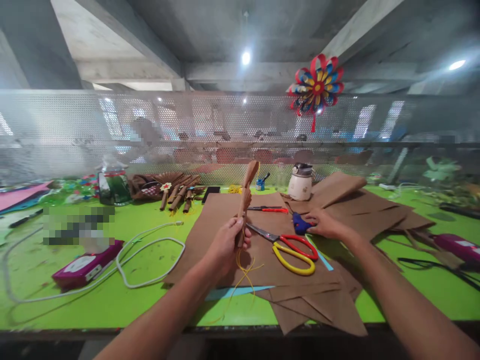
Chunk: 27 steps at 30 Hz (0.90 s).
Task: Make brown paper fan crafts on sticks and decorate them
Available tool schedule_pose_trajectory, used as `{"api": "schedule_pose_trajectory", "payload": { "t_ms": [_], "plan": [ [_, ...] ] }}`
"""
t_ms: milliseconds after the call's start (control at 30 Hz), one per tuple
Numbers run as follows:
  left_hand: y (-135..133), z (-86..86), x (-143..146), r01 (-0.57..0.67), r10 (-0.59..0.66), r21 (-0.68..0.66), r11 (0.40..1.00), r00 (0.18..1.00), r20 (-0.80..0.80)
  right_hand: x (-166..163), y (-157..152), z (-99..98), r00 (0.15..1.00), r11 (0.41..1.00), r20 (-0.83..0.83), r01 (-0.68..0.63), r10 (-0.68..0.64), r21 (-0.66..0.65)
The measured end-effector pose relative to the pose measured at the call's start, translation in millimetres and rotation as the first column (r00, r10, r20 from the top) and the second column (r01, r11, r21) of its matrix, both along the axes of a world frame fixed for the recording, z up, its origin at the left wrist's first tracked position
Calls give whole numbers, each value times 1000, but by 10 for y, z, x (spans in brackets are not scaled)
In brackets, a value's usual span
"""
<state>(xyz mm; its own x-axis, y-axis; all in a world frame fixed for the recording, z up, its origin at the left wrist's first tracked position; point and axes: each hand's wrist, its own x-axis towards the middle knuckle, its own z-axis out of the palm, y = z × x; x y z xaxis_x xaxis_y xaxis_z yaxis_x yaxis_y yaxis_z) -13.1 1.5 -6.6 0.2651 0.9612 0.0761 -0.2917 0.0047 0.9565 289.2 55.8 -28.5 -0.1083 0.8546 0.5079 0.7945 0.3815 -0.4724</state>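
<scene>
My left hand [227,245] is closed round the lower end of a folded brown paper fan [245,197], held upright above the table, with yellow string [243,272] hanging from it. My right hand [325,223] rests on the brown paper sheets [262,270] with its fingers on a blue glue gun [300,223]. Red and yellow handled scissors [290,247] lie between my hands.
A green table [112,300] carries a white cable [150,250], a purple device [86,265], rolled paper sticks [180,192], a glass jar [112,185], a white pot [300,182], a small red-handled tool [268,209] and more brown sheets [367,210]. A mesh screen [187,135] with a paper pinwheel [317,85] stands behind.
</scene>
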Motion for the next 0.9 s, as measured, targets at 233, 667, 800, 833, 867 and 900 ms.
{"api": "schedule_pose_trajectory", "payload": {
  "t_ms": [233,667,800,833,867,900],
  "plan": [
    [21,-62,66,-5,42,161,987,972,-230,-915,-546,609,861,923,-347,-382,373,43],
    [-136,32,108,14,194,401,916,858,-475,-1083,-444,534,470,891,-855,-454,220,-20],
    [-72,-14,103,37,156,376,926,869,-470,-1064,-448,469,456,892,-838,-446,299,75],
    [-54,-30,103,48,138,365,930,874,-466,-1062,-457,460,476,894,-820,-437,320,95],
    [-39,-46,104,58,117,351,935,882,-456,-1063,-470,453,497,897,-798,-427,340,115],
    [-28,-58,106,63,96,334,940,893,-440,-1067,-487,448,516,896,-778,-423,358,132]
  ]
}}
